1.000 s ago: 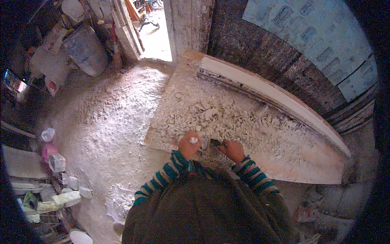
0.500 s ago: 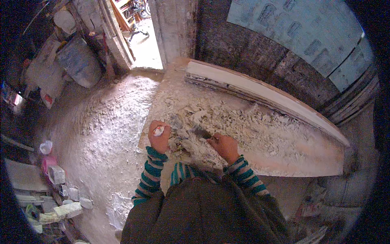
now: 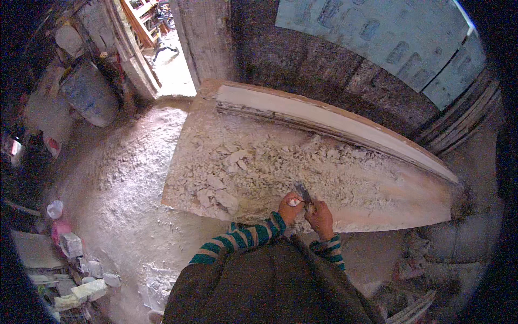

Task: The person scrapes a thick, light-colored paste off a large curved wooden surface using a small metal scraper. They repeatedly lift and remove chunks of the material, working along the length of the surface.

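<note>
My left hand (image 3: 288,210) is closed around a small white piece (image 3: 294,202), most of it hidden by the fingers. Right beside it, my right hand (image 3: 321,220) grips a flat dark-bladed scraper (image 3: 302,190), its blade tilted up and away from me. The two hands almost touch over the near edge of a wide board (image 3: 410,210). Pale crumbs and flakes (image 3: 237,162) cover much of that board, with bigger slabs towards its left end.
A long white moulding (image 3: 324,114) runs along the board's far side, below a dark wall. Beyond the dusty floor (image 3: 108,189) at left are a doorway (image 3: 175,67) and a blue-grey barrel (image 3: 90,92). White blocks (image 3: 89,290) lie at lower left.
My left hand has swung rightwards across the board to meet my right hand. The scraper has come up off the crumbs, its blade now pointing away. The whole view has shifted somewhat.
</note>
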A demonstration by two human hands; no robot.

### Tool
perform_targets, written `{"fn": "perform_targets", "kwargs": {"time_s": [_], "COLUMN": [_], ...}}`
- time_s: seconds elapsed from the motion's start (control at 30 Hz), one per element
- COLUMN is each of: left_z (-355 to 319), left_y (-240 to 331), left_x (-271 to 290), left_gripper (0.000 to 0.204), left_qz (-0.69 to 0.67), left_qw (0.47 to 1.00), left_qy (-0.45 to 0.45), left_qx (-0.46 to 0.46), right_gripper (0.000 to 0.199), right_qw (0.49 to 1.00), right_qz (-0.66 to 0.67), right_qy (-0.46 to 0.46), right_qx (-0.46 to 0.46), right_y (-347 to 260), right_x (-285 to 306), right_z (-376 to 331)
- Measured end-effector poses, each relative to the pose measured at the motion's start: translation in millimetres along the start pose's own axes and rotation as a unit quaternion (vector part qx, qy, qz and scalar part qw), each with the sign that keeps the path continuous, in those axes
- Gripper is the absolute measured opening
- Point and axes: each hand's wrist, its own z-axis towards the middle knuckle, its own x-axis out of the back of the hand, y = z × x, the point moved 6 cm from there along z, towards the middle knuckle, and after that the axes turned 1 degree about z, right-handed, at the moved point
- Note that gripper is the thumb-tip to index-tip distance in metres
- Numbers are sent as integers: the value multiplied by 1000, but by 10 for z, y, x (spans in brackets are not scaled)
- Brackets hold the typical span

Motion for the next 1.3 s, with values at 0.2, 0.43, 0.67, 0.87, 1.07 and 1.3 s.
{"fn": "perform_targets", "kwargs": {"time_s": [0.2,0.43,0.67,0.87,1.07,1.3], "left_z": [50,15,92,264,436,315], "left_y": [-63,613,1084,1168,1671,2134], "left_x": [412,1661,2757,2841,3515,3343], "left_gripper": [13,13,13,9,13,12], "left_qz": [113,200,206,215,292,277], "left_qw": [989,975,974,976,949,950], "left_qy": [82,46,82,28,99,125], "left_qx": [42,88,47,36,-73,-65], "right_gripper": [40,49,63,60,63,65], "right_qw": [995,961,926,916,858,878], "right_qz": [40,227,304,345,432,387], "right_qy": [-83,-143,-220,-197,-233,-175], "right_qx": [-35,69,40,49,148,219], "right_y": [-196,-1353,-2276,-2396,-3153,-3134], "right_x": [-431,-917,-1579,-1597,-1825,-1315], "right_z": [169,329,419,522,943,964]}}
